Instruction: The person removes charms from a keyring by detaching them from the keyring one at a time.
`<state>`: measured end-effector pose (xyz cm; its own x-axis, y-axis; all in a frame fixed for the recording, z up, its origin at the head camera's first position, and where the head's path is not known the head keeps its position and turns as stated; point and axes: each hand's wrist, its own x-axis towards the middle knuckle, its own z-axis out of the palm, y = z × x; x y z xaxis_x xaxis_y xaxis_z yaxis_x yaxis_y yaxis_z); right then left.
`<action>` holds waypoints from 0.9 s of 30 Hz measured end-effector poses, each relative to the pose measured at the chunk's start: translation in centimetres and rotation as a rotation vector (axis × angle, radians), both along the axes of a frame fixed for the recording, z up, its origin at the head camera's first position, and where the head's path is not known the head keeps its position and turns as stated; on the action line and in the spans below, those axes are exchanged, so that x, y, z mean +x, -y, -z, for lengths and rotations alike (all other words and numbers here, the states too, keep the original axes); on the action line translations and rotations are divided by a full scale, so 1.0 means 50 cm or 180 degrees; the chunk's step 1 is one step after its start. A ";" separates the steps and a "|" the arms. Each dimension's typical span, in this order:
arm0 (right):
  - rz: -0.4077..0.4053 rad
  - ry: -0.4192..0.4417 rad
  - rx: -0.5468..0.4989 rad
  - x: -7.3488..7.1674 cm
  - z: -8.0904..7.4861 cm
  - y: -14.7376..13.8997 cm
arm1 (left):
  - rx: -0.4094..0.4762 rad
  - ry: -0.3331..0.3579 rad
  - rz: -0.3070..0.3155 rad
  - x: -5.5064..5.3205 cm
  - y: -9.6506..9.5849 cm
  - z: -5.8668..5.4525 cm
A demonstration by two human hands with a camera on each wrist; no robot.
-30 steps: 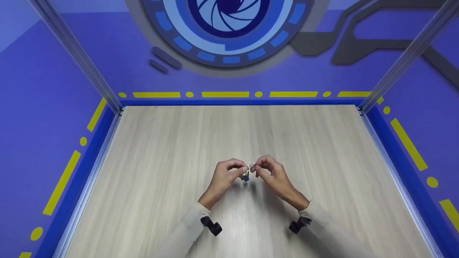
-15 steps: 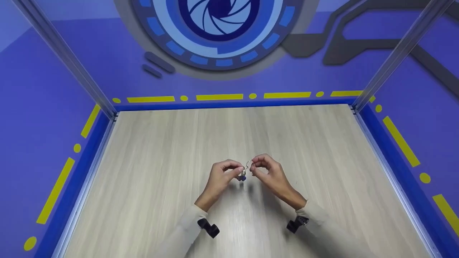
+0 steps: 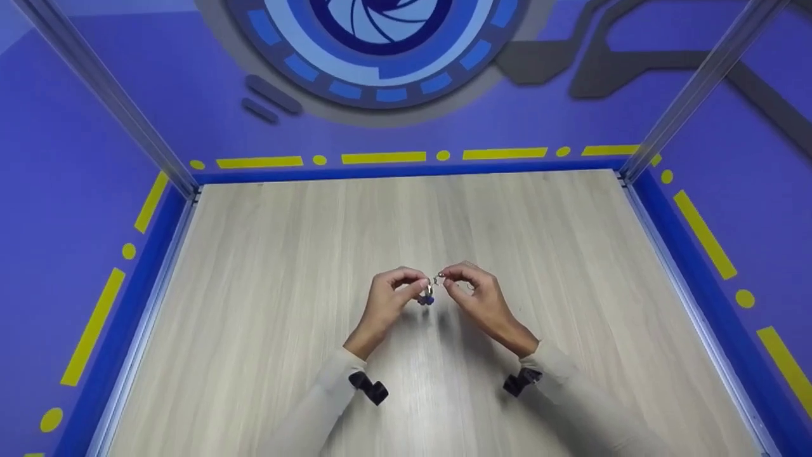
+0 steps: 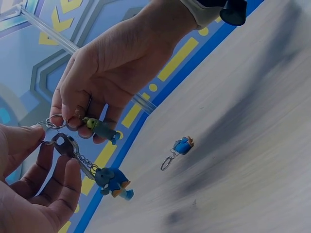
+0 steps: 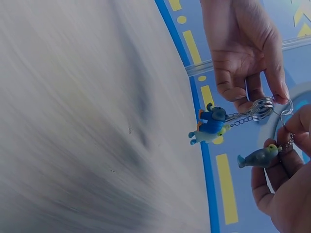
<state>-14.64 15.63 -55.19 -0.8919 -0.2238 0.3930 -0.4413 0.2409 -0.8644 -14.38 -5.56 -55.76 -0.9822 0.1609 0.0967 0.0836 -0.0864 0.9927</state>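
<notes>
Just below centre of head view: left hand and right hand, near each other above wood-grain table. Left: thumb and fingertips narrow, pinching a cluster of metal rings. Hanging from these by chains: blue elephant charm, lower left of left wrist view, and pale charm with blue feet, near centre of right wrist view. Right: fingers bent, narrow, pinching at the ring end of a grey-green charm, lower right of right wrist view. Cannot tell whether linked to the left-hand cluster. Right of centre in left wrist view: small blue charm with own ring, apart from both hands, against the tabletop; cannot tell if touching. Bottom of head view: pale sleeves.
</notes>
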 end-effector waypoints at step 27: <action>-0.0149 -0.0622 0.0384 -0.012 0.026 -0.003 | -0.0956 -0.0438 0.0084 0.002 0.009 0.014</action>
<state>-15.25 15.77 -56.48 -0.7889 -0.3190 0.5252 -0.6107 0.3125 -0.7276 -14.25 -5.99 -56.45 -0.9584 0.2274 0.1726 0.2203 0.2045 0.9538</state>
